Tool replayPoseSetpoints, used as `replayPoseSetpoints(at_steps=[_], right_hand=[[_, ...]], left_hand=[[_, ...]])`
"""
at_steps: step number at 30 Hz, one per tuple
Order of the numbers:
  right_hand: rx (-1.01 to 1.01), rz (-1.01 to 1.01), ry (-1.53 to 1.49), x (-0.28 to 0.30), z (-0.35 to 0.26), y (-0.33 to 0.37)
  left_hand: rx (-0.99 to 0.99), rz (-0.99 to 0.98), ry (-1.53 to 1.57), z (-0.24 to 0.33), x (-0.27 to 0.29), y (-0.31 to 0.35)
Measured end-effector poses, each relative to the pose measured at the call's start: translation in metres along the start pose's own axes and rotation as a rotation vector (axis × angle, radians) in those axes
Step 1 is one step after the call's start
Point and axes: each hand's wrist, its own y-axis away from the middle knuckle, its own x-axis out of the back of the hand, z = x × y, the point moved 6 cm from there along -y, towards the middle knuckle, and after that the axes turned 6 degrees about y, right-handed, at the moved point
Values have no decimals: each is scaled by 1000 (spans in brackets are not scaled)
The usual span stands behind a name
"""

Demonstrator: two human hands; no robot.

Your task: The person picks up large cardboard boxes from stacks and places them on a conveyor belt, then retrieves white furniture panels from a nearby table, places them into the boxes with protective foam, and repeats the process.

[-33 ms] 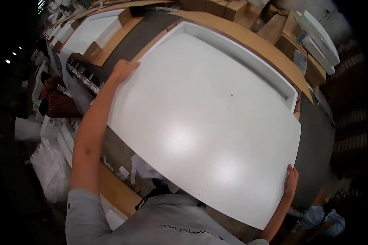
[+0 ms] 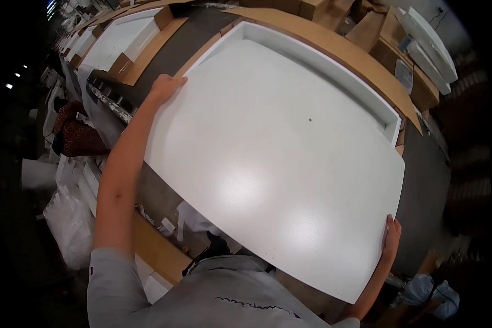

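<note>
A large white panel (image 2: 273, 164) with a faint wood grain and rounded corners fills the middle of the view. My left hand (image 2: 168, 89) grips its left edge toward the far end, fingers hidden underneath. On the right edge near me, my right hand (image 2: 391, 236) holds the panel with its fingers curled round the side. The panel's far part lies over a shallow white tray-like piece (image 2: 317, 61), whose raised back and side walls show beyond it. Its near edge reaches out over the floor in front of my body. A small dark dot marks the panel's surface.
Flat brown cardboard (image 2: 290, 22) lies under and behind the white tray. Along a dark conveyor (image 2: 202, 30), more white pieces (image 2: 123, 39) sit in cardboard at the far left. White boards and cartons (image 2: 388, 57) stack up far right. Another person's patterned sleeve (image 2: 79, 136) shows at left.
The whole view has shifted slightly, so the panel and tray appear a little higher. Both hands keep their hold on the panel.
</note>
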Motion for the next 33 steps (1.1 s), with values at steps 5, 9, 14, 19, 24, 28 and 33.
replayPoseSetpoints(at_steps=[5,9,14,19,24,28,33], right_hand=[[66,10,79,-19,-55,-31],[43,68,-4,-39,-66,-32],[124,99,11,-57,-81,-24],[98,86,67,-64,-98,-65],[208,114,122,-68,-109,-130],[228,14,76,-86,-110,-159],[191,-32,161,-87,-103,-171]], left_hand=[[-116,14,-222,11,-41,-72],[-67,-155,-235,5,-60,-117],[-84,-1,-313,-25,-57,-128],[44,-59,-211,-39,-46,-146],[-54,-75,-174,-11,-69,-148],[-272,32,-254,-16,-68,-138],[-510,197,-324,-31,-54,-106]])
